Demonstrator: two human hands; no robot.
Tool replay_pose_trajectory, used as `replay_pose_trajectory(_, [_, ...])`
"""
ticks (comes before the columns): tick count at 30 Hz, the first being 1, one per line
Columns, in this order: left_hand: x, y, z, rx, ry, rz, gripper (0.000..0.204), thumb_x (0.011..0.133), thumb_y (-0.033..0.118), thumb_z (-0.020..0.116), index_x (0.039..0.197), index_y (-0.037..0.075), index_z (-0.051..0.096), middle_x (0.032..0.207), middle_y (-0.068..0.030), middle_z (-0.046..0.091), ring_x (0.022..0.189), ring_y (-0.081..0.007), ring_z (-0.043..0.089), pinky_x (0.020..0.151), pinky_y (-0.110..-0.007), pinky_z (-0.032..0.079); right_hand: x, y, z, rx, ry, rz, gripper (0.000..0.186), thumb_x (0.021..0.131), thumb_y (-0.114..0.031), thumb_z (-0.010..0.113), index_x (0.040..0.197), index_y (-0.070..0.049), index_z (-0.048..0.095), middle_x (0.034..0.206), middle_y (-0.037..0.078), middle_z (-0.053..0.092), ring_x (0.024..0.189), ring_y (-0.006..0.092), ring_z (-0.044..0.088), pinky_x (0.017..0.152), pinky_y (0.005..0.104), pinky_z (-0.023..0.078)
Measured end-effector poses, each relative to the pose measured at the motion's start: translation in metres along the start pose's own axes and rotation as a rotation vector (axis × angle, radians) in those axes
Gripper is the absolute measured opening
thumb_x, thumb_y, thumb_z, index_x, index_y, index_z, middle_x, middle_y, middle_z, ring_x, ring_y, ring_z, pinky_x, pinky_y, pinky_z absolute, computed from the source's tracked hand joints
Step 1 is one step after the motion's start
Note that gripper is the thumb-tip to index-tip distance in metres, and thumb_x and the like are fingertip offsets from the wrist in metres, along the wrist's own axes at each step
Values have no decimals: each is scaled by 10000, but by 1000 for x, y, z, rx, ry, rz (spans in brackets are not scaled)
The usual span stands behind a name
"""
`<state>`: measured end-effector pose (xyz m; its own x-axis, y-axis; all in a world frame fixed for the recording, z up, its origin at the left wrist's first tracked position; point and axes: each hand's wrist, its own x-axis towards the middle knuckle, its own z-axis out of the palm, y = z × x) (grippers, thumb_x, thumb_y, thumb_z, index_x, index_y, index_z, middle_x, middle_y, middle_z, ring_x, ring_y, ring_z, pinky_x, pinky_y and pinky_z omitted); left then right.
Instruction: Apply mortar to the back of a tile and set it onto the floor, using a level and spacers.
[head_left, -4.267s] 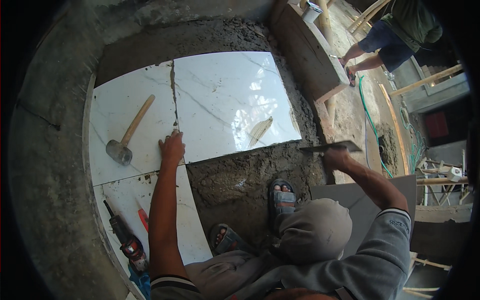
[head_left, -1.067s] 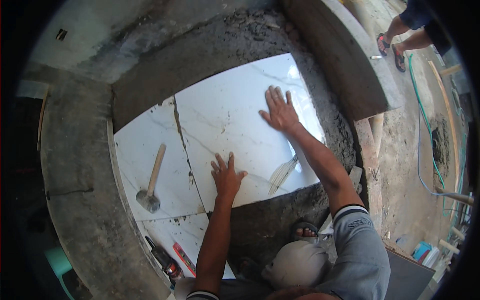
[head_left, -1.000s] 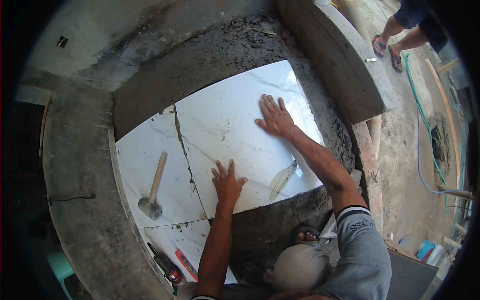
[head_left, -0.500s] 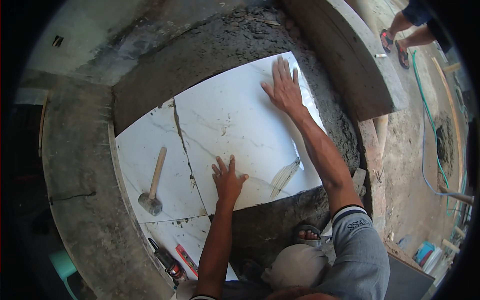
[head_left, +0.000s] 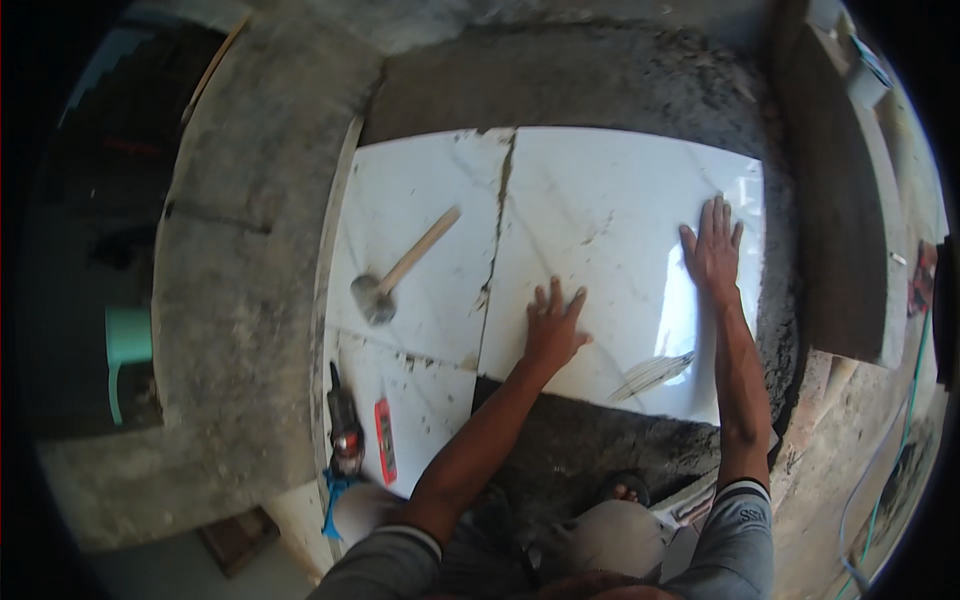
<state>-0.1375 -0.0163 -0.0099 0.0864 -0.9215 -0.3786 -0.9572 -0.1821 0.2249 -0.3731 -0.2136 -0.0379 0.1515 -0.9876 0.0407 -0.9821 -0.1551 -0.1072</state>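
A large white marble-look tile lies flat on grey mortar in front of me. My right hand rests on it near the right edge, palm down with fingers stretched. Close to the tile's near-left part is my left hand, fingers spread on the surface. Neither hand grips anything. A smear of mortar marks the tile between my forearms. Left of a dirty joint, a second white tile carries a wooden-handled mallet.
Nearer, another white tile bears a red spirit level and a dark power tool. Rough mortar borders the far side. Concrete ledges stand left and right. A green plastic dipper is far left.
The whole view has turned, bringing the tiles rightward. My right hand has moved nearer from the tile's far-right corner. My left hand keeps about the same place. The bystander's legs are out of view.
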Motion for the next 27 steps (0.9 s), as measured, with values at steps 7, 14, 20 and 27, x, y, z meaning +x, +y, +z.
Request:
replay_pose_trajectory(7, [1, -4, -5, -50, 56, 36, 820, 745, 377, 716, 1421, 176, 298, 1472, -285, 127, 1318, -531, 165, 1042, -597, 217, -26, -22, -11, 49, -53, -85, 704, 913, -476, 413, 1423, -19, 250, 1489, 177, 222, 1383, 337, 191, 1098, 545, 132])
replay_pose_trajectory(14, [-6, -9, -14, 2, -4, 53, 771, 776, 376, 682, 1413, 148, 312, 1473, -256, 172, 1342, -460, 190, 1061, -584, 174, -89, -51, -1, 67, -66, -275, 634, 860, -455, 527, 1395, -155, 366, 1457, 170, 303, 1325, 393, 297, 1041, 555, 272])
replay_pose_trajectory(20, [-72, -155, -62, 24, -21, 45, 435, 785, 371, 619, 1110, 85, 580, 1099, -151, 606, 1016, -316, 576, 830, -428, 453, -72, -41, 14, 42, -64, -392, 599, 856, -394, 563, 1362, -110, 416, 1377, 246, 386, 1273, 437, 355, 1043, 491, 308])
replay_pose_trajectory(27, [-294, -334, -20, 140, -186, -551, 529, 776, 484, 609, 997, 7, 550, 873, -243, 639, 840, -375, 638, 731, -487, 498, -71, -45, 13, 29, -30, -437, 582, 855, -328, 579, 1333, -30, 433, 1350, 283, 396, 1277, 396, 362, 1087, 436, 265])
